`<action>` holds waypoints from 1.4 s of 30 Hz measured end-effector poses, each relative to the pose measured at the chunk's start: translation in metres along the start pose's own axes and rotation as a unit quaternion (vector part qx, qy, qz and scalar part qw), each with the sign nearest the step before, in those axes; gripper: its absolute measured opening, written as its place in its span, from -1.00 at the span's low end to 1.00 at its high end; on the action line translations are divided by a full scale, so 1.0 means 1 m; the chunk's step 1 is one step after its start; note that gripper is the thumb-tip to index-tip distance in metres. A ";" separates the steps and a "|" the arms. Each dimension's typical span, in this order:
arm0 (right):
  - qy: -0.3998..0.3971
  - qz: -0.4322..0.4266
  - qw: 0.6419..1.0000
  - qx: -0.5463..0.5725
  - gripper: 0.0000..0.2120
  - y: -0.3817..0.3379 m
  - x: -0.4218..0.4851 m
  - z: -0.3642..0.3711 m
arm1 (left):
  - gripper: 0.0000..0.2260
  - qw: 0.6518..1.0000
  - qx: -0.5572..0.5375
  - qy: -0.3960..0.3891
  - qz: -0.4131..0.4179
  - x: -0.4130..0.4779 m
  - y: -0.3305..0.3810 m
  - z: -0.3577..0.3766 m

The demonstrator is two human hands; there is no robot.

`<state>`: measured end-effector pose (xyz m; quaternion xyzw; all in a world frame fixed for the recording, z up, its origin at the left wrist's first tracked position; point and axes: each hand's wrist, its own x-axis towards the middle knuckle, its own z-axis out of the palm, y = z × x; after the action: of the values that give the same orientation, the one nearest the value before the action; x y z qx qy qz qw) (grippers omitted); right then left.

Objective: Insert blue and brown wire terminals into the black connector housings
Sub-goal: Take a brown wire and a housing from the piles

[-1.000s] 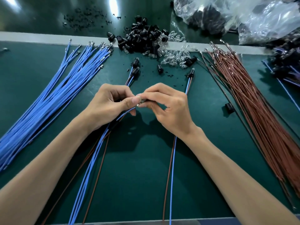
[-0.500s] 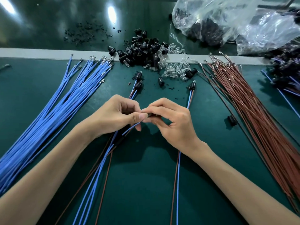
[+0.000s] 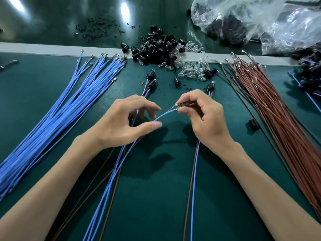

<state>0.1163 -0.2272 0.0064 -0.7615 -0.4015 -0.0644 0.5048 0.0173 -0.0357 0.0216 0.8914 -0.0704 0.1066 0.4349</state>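
Above the green mat (image 3: 156, 197), centre | right hand (image 3: 206, 119) pinched the blue wire (image 3: 164, 116) at its metal tip | left hand (image 3: 121, 124) curled loosely around the same wire | black connectors (image 3: 156, 47) lay heaped far behind.

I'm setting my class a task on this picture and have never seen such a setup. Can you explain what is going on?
There is no machine here. These are a person's two bare hands, filmed by a camera worn on the head, looking down at a green mat. On the left lie loose blue wires, on the right brown wires, and at the back a pile of black housings and small clear bulbs. The right hand pinches the metal end of one blue wire. The left hand touches that wire with its thumb.
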 end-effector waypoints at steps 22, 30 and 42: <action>-0.048 -0.032 0.998 0.039 -0.77 0.000 0.001 -0.013 | -0.80 0.991 0.119 -0.004 0.053 0.000 -0.009 0.001; -0.021 -0.006 0.998 0.065 -0.74 -0.001 0.004 -0.019 | -0.72 0.999 0.014 -0.017 -0.034 -0.002 -0.001 -0.005; 0.016 -0.003 0.993 0.119 -0.73 -0.008 0.003 -0.022 | -0.76 0.988 -0.045 -0.111 -0.097 -0.004 0.013 -0.009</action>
<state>0.1192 -0.2418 0.0243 -0.6935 -0.4008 -0.0299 0.5979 0.0098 -0.0366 0.0355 0.8796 -0.0357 -0.0389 0.4727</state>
